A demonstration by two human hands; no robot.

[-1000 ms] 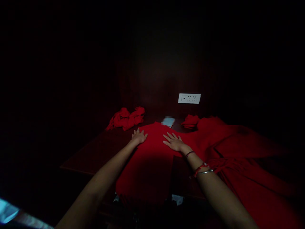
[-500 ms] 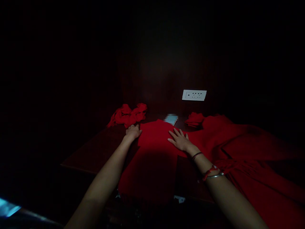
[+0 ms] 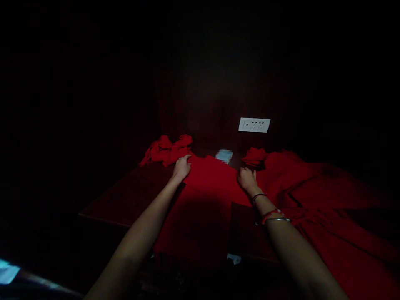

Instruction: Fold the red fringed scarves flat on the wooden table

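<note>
A red scarf (image 3: 209,173) lies on the dark table, with its fringed end hanging over the front edge. My left hand (image 3: 183,167) is closed on its far left corner, thumb on top of the cloth. My right hand (image 3: 248,179) has its fingers curled over the far edge of the cloth, further right. Between the two hands the scarf is spread fairly flat, with a crease running across it below the left hand. To the right the cloth runs into a large loose heap of red fabric (image 3: 312,179). Some fingertips are hidden by the hands and shadow.
A crumpled red fringed scarf (image 3: 167,152) sits at the back left of the table (image 3: 125,196). A small pale, blurred-out item (image 3: 224,156) lies by the wall, below a white socket panel (image 3: 254,125). Another red bundle (image 3: 254,156) is at the back right. Surroundings are very dark.
My right hand, flat and spread before, has moved right and curled onto the cloth. My left hand has shifted slightly right and away from me, and the scarf's far edge has moved with them.
</note>
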